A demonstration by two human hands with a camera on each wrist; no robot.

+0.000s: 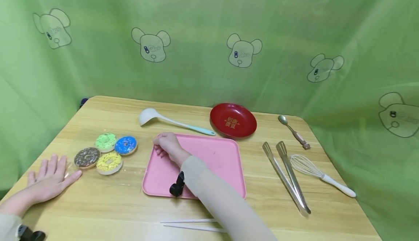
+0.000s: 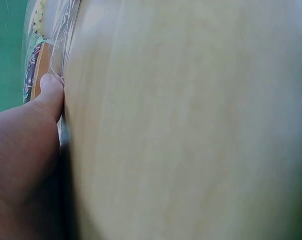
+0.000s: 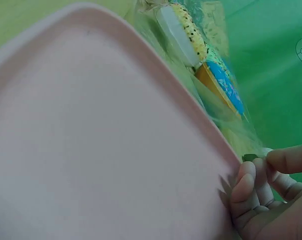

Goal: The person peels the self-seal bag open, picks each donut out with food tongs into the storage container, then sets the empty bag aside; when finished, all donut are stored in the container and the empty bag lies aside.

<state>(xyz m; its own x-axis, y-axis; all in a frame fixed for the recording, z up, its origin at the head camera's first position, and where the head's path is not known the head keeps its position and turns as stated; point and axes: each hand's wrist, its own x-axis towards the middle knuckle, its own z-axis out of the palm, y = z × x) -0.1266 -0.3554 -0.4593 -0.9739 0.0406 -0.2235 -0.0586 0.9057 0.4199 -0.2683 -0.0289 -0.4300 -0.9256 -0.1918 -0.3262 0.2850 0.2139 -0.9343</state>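
Toy doughnuts (image 1: 110, 163) in green, blue, brown and yellow lie in a clear plastic bag (image 3: 226, 122) on the left of the table. My left hand (image 1: 49, 181) rests palm down with spread fingers on the table at the bag's left; its thumb (image 2: 51, 92) touches the bag near the brown doughnut (image 2: 34, 70). Above the left far corner of a pink tray (image 1: 209, 150), my right hand (image 1: 168, 146) pinches the bag's right edge between thumb and curled fingers, as the right wrist view shows. The tray's inside holds nothing but the hand's shadow.
Behind the tray lie a white ladle (image 1: 148, 115) and a red plate (image 1: 233, 121). To the right are metal tongs (image 1: 288, 177), a whisk (image 1: 322, 175) and a spoon (image 1: 294, 132). White chopsticks (image 1: 190, 226) lie in front, partly under the right forearm. Green curtains (image 1: 196, 81) surround the table.
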